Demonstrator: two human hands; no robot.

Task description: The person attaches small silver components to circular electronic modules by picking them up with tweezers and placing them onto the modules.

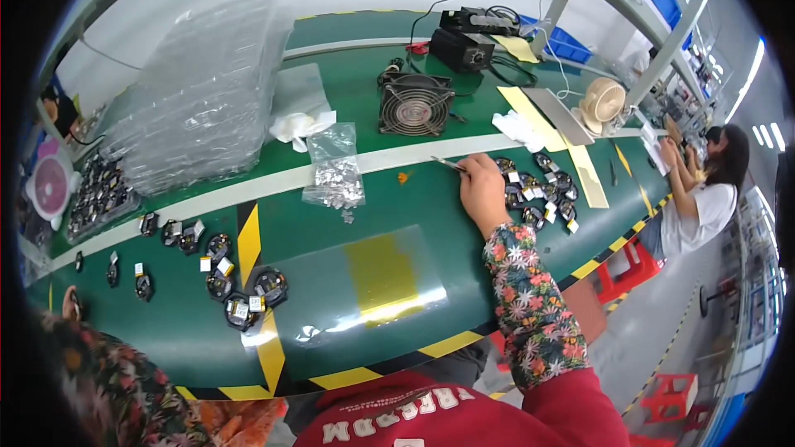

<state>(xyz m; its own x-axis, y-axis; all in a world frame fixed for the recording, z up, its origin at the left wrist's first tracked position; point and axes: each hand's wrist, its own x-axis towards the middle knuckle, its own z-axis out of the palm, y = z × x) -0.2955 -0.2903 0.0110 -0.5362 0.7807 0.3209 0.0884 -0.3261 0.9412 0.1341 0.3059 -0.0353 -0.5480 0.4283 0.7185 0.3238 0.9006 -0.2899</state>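
My right hand (483, 190) is closed on a pair of metal tweezers (445, 163), whose tip points left over the green mat. Just right of it lies a cluster of small black round electronic modules (546, 190) with white-and-yellow rectangular pieces attached. At the far left edge, my left hand (69, 301) grips a small dark round module (77, 308), only partly visible. More modules (240, 310) lie scattered on the mat between my hands. Left of the tweezers is a small orange bit (403, 177).
A clear bag of small metallic pieces (338, 174) lies behind a clear sheet with a yellow patch (385, 277). Stacked clear trays (199, 99), a square fan (416, 105) and a black power unit (462, 50) stand behind. Another person (704, 199) sits at right.
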